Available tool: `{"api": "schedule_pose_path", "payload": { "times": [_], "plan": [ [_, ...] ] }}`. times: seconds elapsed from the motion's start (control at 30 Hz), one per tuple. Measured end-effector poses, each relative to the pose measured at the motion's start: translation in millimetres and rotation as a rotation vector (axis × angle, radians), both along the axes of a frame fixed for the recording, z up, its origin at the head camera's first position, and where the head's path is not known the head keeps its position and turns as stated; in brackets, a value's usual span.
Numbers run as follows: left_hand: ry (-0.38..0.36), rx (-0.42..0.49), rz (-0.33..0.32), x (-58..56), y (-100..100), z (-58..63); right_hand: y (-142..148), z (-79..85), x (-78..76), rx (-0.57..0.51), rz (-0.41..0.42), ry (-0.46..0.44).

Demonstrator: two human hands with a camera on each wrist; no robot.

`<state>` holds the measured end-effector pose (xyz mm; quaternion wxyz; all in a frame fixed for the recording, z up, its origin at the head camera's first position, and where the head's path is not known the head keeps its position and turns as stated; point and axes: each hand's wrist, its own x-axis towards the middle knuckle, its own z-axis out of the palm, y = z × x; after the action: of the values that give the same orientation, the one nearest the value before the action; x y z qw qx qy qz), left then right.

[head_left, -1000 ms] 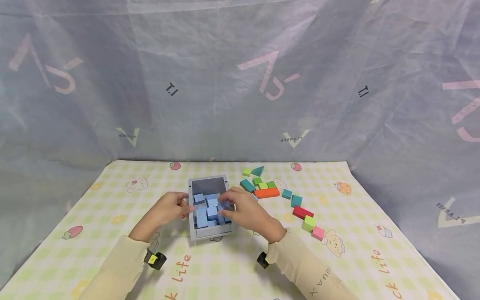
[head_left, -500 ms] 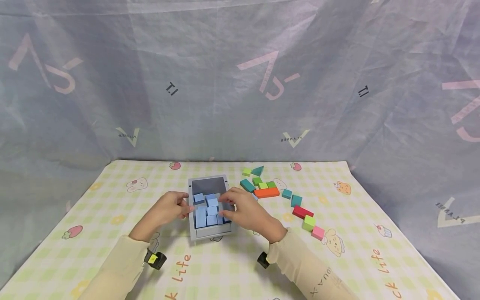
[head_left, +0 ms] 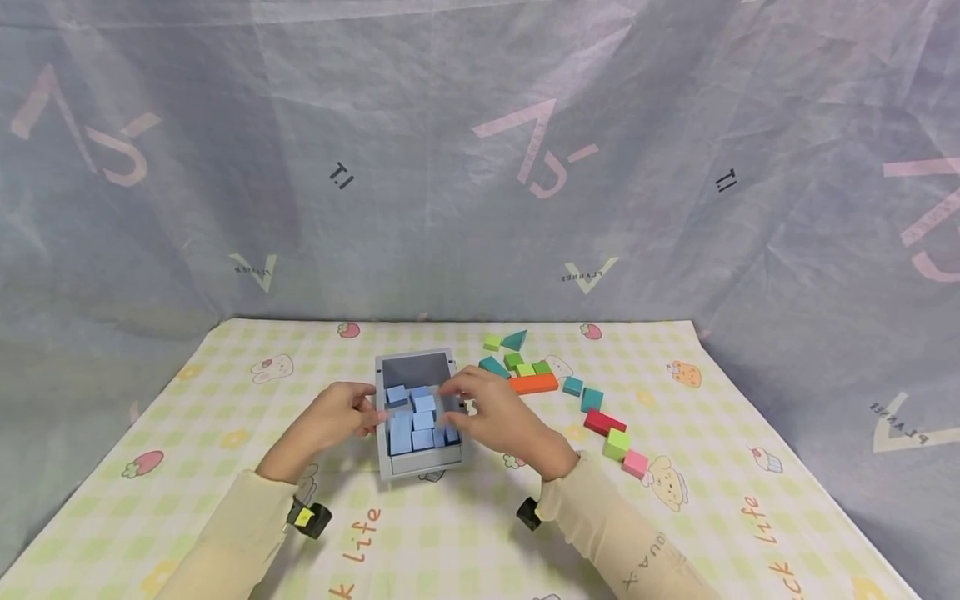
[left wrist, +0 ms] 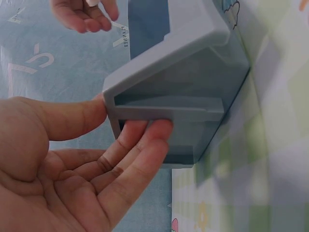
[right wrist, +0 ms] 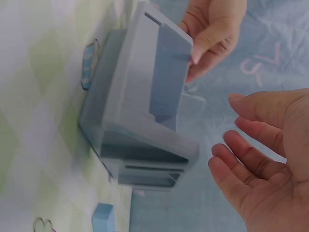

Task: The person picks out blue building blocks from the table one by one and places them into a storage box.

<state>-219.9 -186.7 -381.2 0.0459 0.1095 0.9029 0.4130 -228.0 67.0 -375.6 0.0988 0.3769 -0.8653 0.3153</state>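
Observation:
A grey box [head_left: 427, 462] stands on the table with several light blue blocks [head_left: 401, 432] inside, mostly toward its near end. My left hand [head_left: 339, 414] holds the box's left wall. In the left wrist view its thumb lies on the rim and its fingertips press the outer side. Over the right rim, my right hand [head_left: 491, 417] hovers with fingers apart. The right wrist view shows that right hand [right wrist: 263, 157] beside the box, relaxed and holding nothing. A loose light blue block [right wrist: 104, 217] lies on the cloth; the right hand hides it in the head view.
Right of the box lie loose blocks: an orange bar [head_left: 533, 383], a teal block [head_left: 592, 400], a red block [head_left: 603, 422], a pink cube [head_left: 635, 463] and several green ones. A patterned cloth [head_left: 225, 517] covers the table. A grey curtain [head_left: 450, 167] hangs behind.
Light blue blocks at the box's near right end have shifted and now sit lower, in a row. My right hand has drawn slightly up and right. The left hand stays on the box.

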Motion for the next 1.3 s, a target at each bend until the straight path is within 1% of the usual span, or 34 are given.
{"api": "schedule_pose_path", "payload": {
  "times": [0.13,0.27,0.5,0.63,0.87,1.1,1.2,1.3],
  "plan": [
    [-0.006,-0.001,0.003,-0.4,-0.6,0.6,7.7,5.2,-5.6,-0.062,-0.017,0.002],
    [-0.009,-0.003,0.01,-0.1,-0.5,0.9,17.8,7.9,-13.8,-0.104,-0.056,0.026],
    [-0.008,-0.008,0.012,0.4,-0.9,1.8,34.1,8.3,-27.2,-0.125,-0.148,0.002],
    [-0.007,-0.011,0.011,-0.9,-1.3,2.0,42.4,5.9,-35.2,-0.14,-0.177,-0.015],
    [-0.002,-0.026,0.002,-1.0,-0.9,2.9,55.5,-7.5,-51.6,-0.148,-0.239,-0.099],
    [0.001,-0.016,-0.006,-0.1,-0.7,3.2,63.6,-23.8,-60.3,-0.058,-0.317,-0.167],
    [-0.002,0.004,-0.004,0.6,-0.2,3.2,63.6,-33.5,-64.0,-0.039,-0.327,-0.19],
    [-0.001,0.011,-0.002,1.1,-0.1,3.0,61.9,-43.8,-67.8,-0.011,-0.321,-0.19]
  ]
}}
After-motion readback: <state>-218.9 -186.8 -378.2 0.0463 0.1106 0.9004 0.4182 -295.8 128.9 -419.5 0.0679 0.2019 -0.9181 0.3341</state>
